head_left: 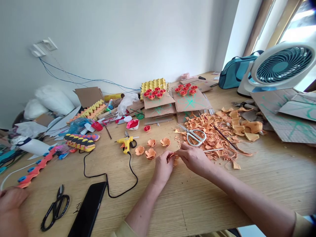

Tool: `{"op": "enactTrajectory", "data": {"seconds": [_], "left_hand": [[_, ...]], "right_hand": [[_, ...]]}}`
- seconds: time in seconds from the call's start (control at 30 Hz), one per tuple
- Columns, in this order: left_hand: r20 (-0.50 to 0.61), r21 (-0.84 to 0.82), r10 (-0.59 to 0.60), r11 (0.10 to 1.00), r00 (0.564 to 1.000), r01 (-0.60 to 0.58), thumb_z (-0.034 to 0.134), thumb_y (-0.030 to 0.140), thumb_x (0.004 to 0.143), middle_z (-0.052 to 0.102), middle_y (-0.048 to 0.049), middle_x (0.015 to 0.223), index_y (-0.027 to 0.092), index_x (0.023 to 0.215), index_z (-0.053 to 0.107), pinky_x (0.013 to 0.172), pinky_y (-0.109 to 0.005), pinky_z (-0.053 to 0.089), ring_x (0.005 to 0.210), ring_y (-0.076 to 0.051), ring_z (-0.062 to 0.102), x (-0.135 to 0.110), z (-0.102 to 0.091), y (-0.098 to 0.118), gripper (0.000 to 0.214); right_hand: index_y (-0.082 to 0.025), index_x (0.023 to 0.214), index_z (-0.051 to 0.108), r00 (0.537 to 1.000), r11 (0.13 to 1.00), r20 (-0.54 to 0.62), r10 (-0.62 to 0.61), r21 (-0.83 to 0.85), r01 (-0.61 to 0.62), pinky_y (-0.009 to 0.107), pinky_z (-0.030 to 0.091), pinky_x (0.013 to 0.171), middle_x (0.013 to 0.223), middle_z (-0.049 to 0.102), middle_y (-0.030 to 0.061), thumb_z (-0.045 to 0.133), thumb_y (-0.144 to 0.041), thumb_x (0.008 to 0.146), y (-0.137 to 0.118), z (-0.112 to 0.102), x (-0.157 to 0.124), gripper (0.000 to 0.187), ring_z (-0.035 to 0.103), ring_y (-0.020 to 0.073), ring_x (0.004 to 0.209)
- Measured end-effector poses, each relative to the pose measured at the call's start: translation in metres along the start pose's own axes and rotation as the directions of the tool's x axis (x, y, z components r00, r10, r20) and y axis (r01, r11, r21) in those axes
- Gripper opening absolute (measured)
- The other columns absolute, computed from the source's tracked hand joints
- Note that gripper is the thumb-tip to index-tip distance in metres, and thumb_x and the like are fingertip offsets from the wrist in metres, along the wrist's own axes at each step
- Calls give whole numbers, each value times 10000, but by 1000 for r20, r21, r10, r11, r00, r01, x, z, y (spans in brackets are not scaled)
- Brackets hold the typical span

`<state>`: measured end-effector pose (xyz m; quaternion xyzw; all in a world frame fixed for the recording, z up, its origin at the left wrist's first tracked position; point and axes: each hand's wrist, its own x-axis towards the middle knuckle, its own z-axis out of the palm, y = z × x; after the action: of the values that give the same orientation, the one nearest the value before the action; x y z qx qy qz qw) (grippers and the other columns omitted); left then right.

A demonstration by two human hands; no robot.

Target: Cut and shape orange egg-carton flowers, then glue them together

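Observation:
My left hand [163, 167] is closed around an orange egg-carton flower [175, 161], just above the table. My right hand [194, 158] pinches the upper edge of the same flower; the fingers partly hide it. Nearby on the left stand several finished-looking orange cupped flowers [150, 153] and one red-painted flower [147, 128]. A yellow glue gun [125, 144] lies beyond them with its black cord trailing toward me. Past my right hand, white-handled scissors [196, 137] rest on a heap of orange carton scraps [209, 131].
Cardboard stacks [190, 100] bearing red flowers stand at the back. A white fan [278, 69] and blue bag [234, 72] are at right. Black scissors [55, 207] and a phone [89, 210] lie front left, near another person's hand [12, 199]. Painted carton strips [80, 141] lie left.

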<state>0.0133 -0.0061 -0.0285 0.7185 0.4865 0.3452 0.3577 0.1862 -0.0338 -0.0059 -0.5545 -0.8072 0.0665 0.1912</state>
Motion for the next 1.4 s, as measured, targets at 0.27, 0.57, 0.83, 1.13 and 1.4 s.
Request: {"op": "enactTrajectory", "data": {"seconds": [0.27, 0.57, 0.83, 1.13, 1.4], "left_hand": [[8, -80, -60, 995, 998, 61, 576, 258, 881, 725, -60, 745, 135, 895, 734, 538, -221, 464, 576, -141, 604, -1, -2, -6, 200], [49, -142, -100, 984, 994, 106, 573, 337, 876, 674, -38, 673, 126, 882, 730, 478, -215, 452, 509, -126, 556, -3, -6, 1, 263], [0, -150, -60, 987, 998, 60, 596, 364, 870, 689, -49, 713, 131, 857, 729, 552, -219, 468, 612, -148, 588, -3, -7, -2, 268], [36, -257, -141, 955, 989, 145, 638, 414, 812, 679, -43, 684, 122, 826, 707, 522, -231, 487, 559, -141, 585, -1, -3, -3, 300], [-27, -269, -90, 960, 996, 80, 635, 417, 838, 689, -40, 721, 138, 828, 694, 567, -222, 489, 620, -143, 600, -2, -4, -5, 285]], "right_hand": [[-209, 998, 710, 997, 995, 9, -75, -61, 76, 255, 303, 593, 929, 613, 51, 443, -136, 971, -2, 2, 2, 277, 571, 137, 762], [-167, 898, 658, 990, 980, -27, -140, -150, 135, 285, 255, 578, 927, 601, 71, 502, -79, 918, -5, 5, 3, 180, 521, 153, 735], [-179, 889, 661, 982, 973, -71, -176, -164, 163, 274, 275, 600, 890, 595, 42, 509, -122, 955, -4, 5, 5, 175, 489, 133, 702], [-187, 844, 657, 969, 959, -114, -221, -206, 195, 313, 273, 630, 884, 612, 49, 547, -152, 951, -6, 5, 3, 157, 489, 168, 758], [-180, 866, 656, 964, 962, -158, -213, -207, 179, 297, 298, 654, 879, 601, 47, 511, -163, 980, -6, 6, 6, 184, 481, 160, 745]]}}
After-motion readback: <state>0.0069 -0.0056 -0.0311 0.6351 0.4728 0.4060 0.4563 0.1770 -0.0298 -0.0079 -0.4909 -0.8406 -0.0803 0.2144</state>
